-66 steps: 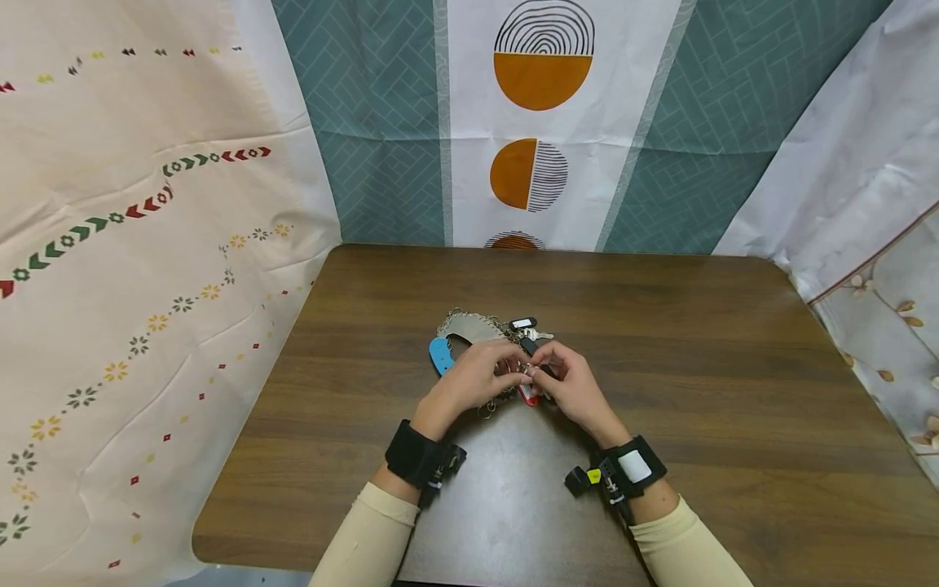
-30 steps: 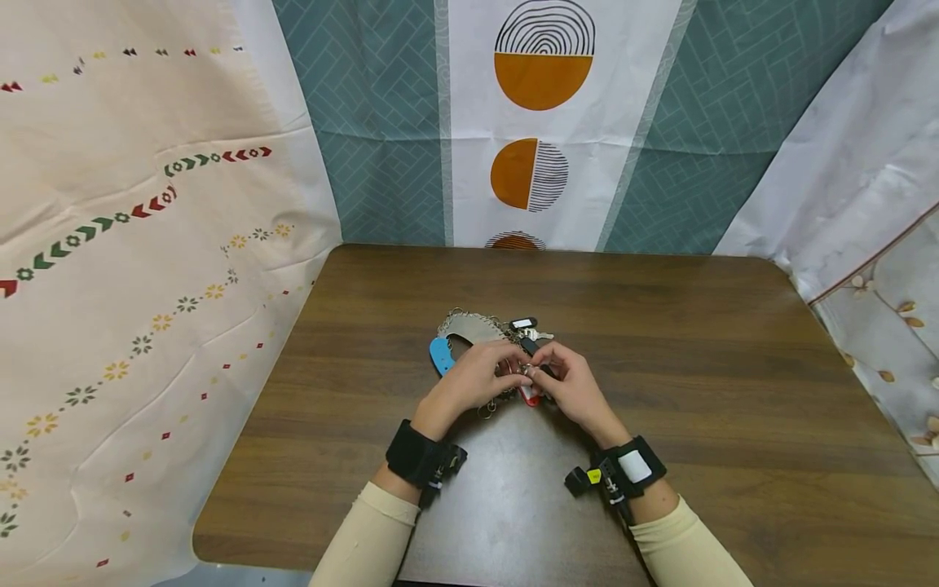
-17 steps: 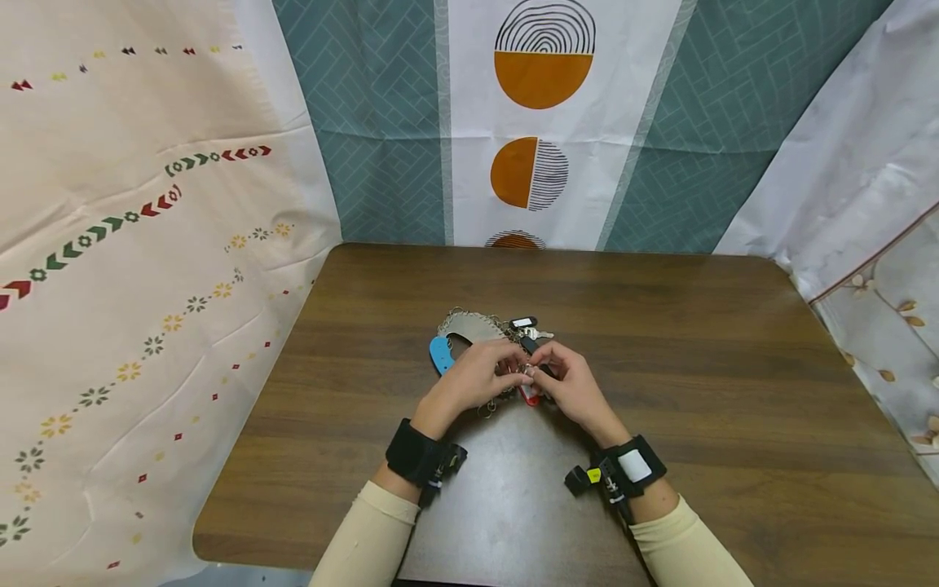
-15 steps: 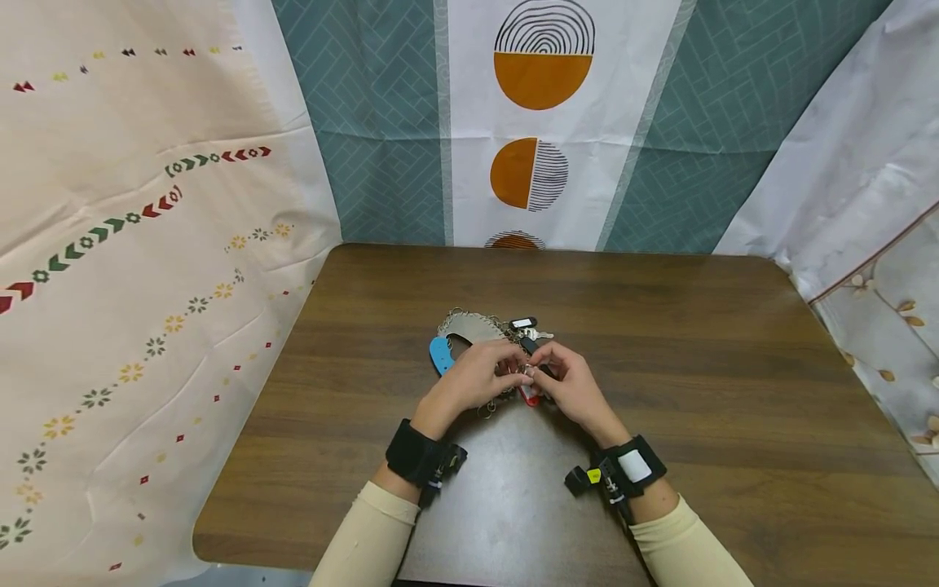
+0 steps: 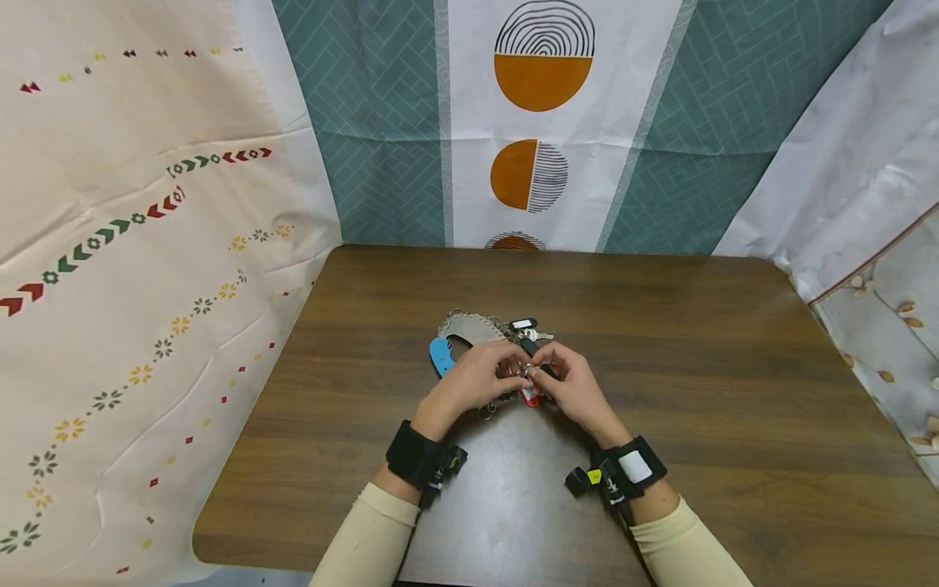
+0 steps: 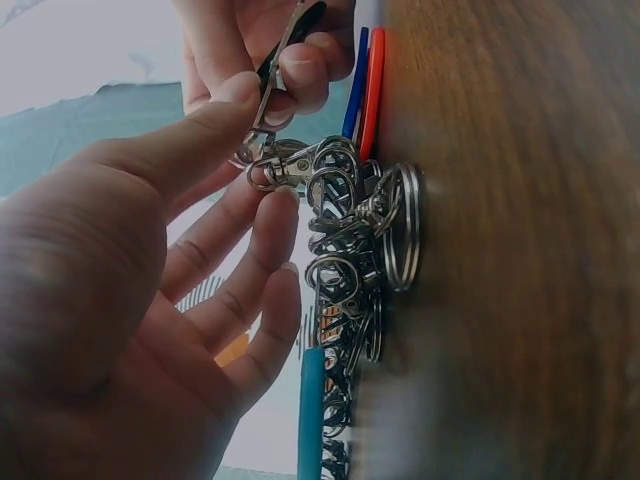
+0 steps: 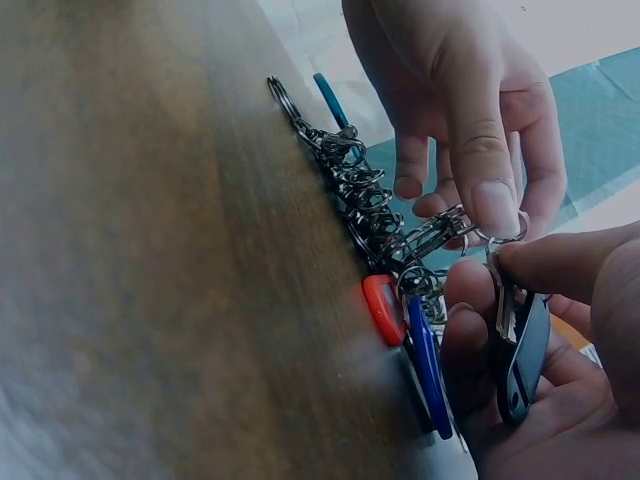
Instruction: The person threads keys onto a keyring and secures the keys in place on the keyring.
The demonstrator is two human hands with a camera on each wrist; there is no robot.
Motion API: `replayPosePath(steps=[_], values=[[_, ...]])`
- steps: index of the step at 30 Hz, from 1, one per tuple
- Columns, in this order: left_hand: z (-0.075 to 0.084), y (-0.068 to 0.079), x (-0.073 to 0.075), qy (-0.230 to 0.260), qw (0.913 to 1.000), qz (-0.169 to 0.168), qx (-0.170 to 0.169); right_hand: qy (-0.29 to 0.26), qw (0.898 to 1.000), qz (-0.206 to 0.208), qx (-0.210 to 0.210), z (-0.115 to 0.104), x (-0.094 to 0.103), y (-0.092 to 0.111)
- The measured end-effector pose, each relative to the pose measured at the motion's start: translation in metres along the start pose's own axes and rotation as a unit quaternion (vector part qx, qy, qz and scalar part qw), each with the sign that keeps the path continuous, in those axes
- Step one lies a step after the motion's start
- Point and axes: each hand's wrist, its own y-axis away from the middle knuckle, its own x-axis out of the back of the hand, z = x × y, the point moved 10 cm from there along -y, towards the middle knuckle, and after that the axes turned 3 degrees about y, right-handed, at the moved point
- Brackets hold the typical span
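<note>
Both hands meet over a heap of keys and linked metal rings on the table. My left hand (image 5: 477, 377) pinches a small split ring (image 6: 262, 176) between thumb and fingertips. My right hand (image 5: 575, 390) grips a key (image 7: 506, 312) and a black key tag (image 7: 533, 355) at that ring. A metal clasp (image 7: 432, 236) joins the ring to the chain of rings and clasps (image 7: 362, 190). Beside the chain hang a red tag (image 7: 383, 308) and a blue tag (image 7: 428, 368). A light blue tag (image 5: 441, 355) lies left of the hands.
A pale grey curved band (image 5: 473, 328) lies edged by the chain. Beyond the hands are another black key tag (image 5: 523, 323) with a white label and a loose-lying key (image 5: 541, 335). The wooden table (image 5: 682, 367) is bordered by hanging cloths (image 5: 381, 122).
Both hands keep nearly the same place and grip, with only tiny finger shifts at the ring. The patterned cloth on the left sways slightly.
</note>
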Motion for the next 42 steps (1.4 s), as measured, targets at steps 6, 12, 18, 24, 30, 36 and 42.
replayPosePath(steps=[6, 12, 18, 24, 30, 36, 42], values=[[0.003, 0.000, 0.003, -0.014, 0.9998, 0.010, -0.011, 0.003, 1.000, -0.006, 0.004, -0.024, -0.001, 0.003], [0.004, 0.000, 0.003, -0.025, 0.9995, 0.011, -0.014, 0.002, 1.000, -0.009, -0.003, -0.009, -0.002, 0.002], [0.004, 0.000, 0.004, -0.032, 0.9991, 0.016, -0.020, 0.000, 1.000, -0.004, 0.003, 0.010, -0.002, -0.003], [0.003, 0.002, 0.003, -0.034, 0.9992, 0.014, -0.018, 0.014, 1.000, -0.006, 0.007, 0.009, -0.002, -0.001], [0.002, 0.002, 0.004, -0.024, 0.9995, 0.018, -0.010, 0.016, 1.000, -0.003, 0.012, 0.008, -0.002, -0.001], [0.002, 0.002, 0.003, -0.006, 0.9999, 0.014, -0.003, 0.012, 1.000, 0.004, 0.009, 0.008, 0.000, -0.001], [0.002, 0.001, 0.003, -0.010, 0.9998, 0.017, -0.009, 0.006, 1.000, 0.007, 0.003, 0.009, 0.000, -0.001]])
